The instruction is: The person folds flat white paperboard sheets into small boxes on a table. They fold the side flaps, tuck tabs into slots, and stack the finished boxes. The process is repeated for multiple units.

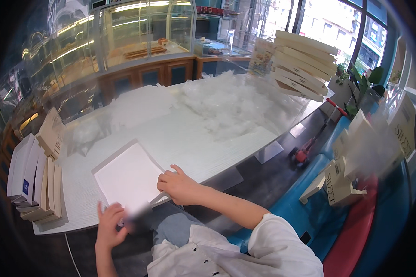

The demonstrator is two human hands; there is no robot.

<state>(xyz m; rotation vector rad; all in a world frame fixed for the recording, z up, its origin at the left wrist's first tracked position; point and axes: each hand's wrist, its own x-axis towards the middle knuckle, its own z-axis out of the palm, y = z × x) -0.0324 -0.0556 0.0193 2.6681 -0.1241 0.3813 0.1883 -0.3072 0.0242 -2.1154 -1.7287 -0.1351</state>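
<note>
A shallow white cardboard tray or box lid (129, 170) with low raised sides lies at the near edge of the white table (166, 135), its inside facing up. My right hand (176, 185) grips the side wall at its right corner, fingers curled over the rim. At the near left corner is my left hand (112, 221), its thumb and fingers around the edge of the card; a blurred patch beside it hides part of this contact. The tray's near corner is blurred too.
Stacked boxes (38, 183) stand at the table's left end, more cardboard boxes (303, 65) at the far right. Crumpled clear plastic bags (228, 104) cover the far middle. Open boxes (339, 180) rest on a blue bench (298, 207) at right.
</note>
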